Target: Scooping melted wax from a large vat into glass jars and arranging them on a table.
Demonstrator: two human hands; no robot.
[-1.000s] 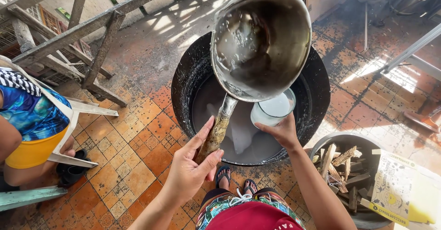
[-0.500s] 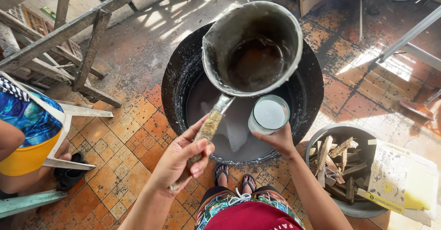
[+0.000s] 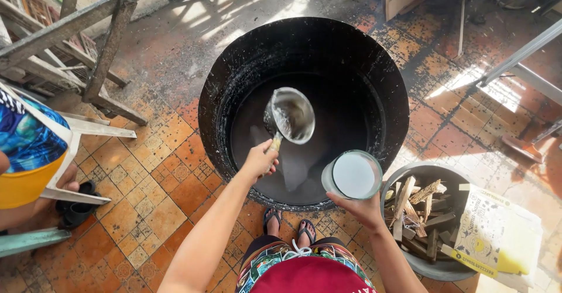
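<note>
A large black round tub (image 3: 234, 82) stands on the tiled floor, with dark liquid (image 3: 345, 123) in its bottom. My left hand (image 3: 259, 159) grips the handle of a metal ladle-pot (image 3: 291, 115) lowered inside the tub, its bowl wet and tilted. My right hand (image 3: 362, 206) holds a glass jar (image 3: 352, 175) filled with white liquid, upright over the tub's near right rim. My feet in sandals (image 3: 287, 225) stand just in front of the tub.
A dark bucket (image 3: 434, 266) of firewood pieces sits at the right, beside a yellow-and-white paper bag (image 3: 497, 234). Another person (image 3: 26, 152) sits on a chair at the left. Wooden frames (image 3: 76, 41) lie at upper left; metal legs (image 3: 521, 59) at upper right.
The ladle-pot has dropped from close to my head down into the tub. My left arm has stretched out with it. The jar has stayed over the near right rim.
</note>
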